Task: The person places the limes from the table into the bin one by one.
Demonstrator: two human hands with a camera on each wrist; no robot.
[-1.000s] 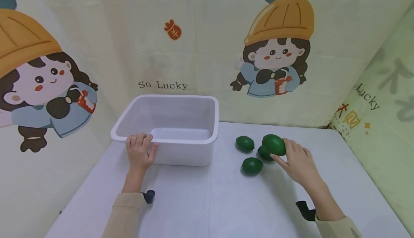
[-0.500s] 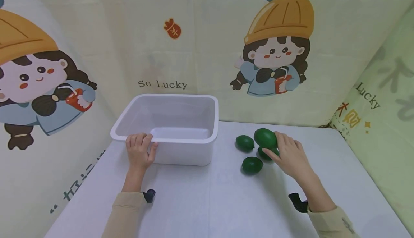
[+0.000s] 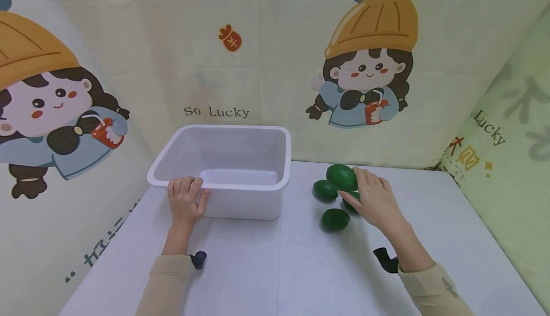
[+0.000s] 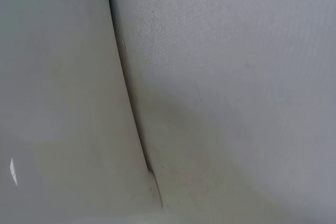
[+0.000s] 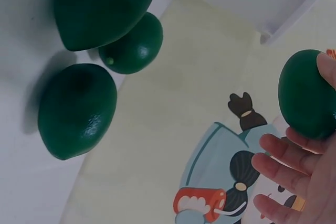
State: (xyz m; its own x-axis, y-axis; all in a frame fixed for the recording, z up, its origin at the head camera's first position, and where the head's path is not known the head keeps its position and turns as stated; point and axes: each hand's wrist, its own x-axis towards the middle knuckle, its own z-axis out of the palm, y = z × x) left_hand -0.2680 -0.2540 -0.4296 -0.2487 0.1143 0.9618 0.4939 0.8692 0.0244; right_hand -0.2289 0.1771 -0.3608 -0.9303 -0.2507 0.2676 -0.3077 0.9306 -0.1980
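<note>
A dark green lime [image 3: 341, 177] is pinched between the thumb and fingers of my right hand [image 3: 378, 202], lifted above the table. In the right wrist view this lime [image 5: 303, 95] sits by the thumb, with the other fingers spread below it. Three more limes lie beneath and around: one at left [image 3: 324, 191], one in front [image 3: 335, 220], and one partly hidden by my thumb [image 3: 350, 204]. My left hand [image 3: 185, 201] grips the front rim of a white plastic bin [image 3: 240, 202], fingers over the edge. The left wrist view shows only the bin's wall [image 4: 58, 93] and tablecloth.
A white-covered table [image 3: 275, 268] carries everything. Behind it hangs a pale curtain [image 3: 275, 68] with cartoon prints, and another patterned curtain [image 3: 507, 173] runs along the right side. The bin's inside shows a bare floor.
My right hand has moved left and slightly farther back with the lime, from above the partly hidden one to above the left one. My left hand and the bin stay put.
</note>
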